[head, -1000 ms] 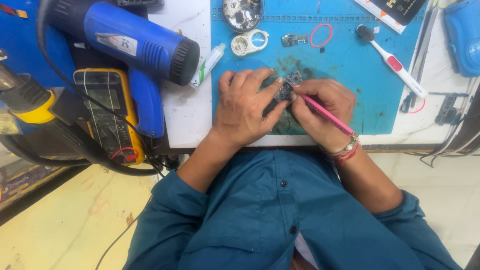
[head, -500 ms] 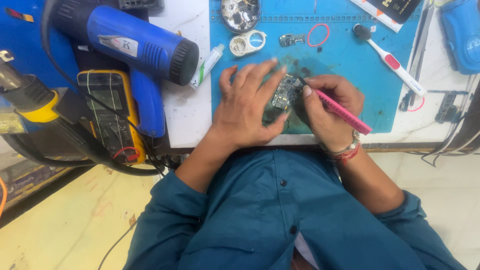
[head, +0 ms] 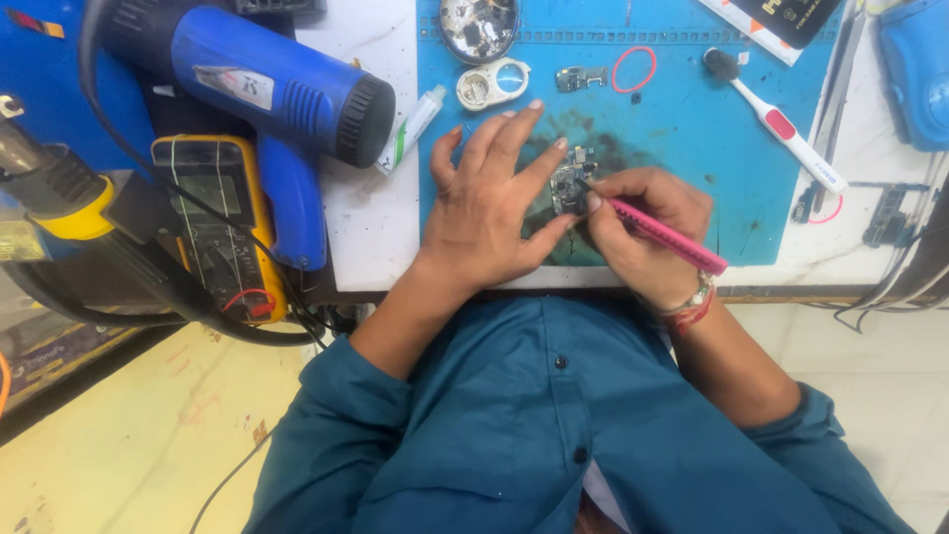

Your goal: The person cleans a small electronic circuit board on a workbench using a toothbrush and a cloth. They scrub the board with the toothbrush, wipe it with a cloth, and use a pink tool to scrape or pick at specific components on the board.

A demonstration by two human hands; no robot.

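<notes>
A small circuit board [head: 570,185] is pinned on the blue mat [head: 692,129] near the desk's front edge by the left hand [head: 491,213], fingers spread flat, thumb and fingertips touching it. A pink tool [head: 660,233] is pinched in the closed right hand [head: 645,232], tip on the board. A blue heat gun [head: 267,94] and yellow multimeter [head: 213,222] are seen at the left side.

The left hand [head: 489,213] lies palm down with its fingers spread and stretched forward, the thumb angled inward toward the other hand. Its forearm is bare below a rolled teal sleeve. Just beside it, the right hand [head: 643,232] is curled into a pinch, thumb and forefinger pressed together, knuckles up. Its wrist is bent and wears banded bracelets; the forearm slants back toward the body.
</notes>
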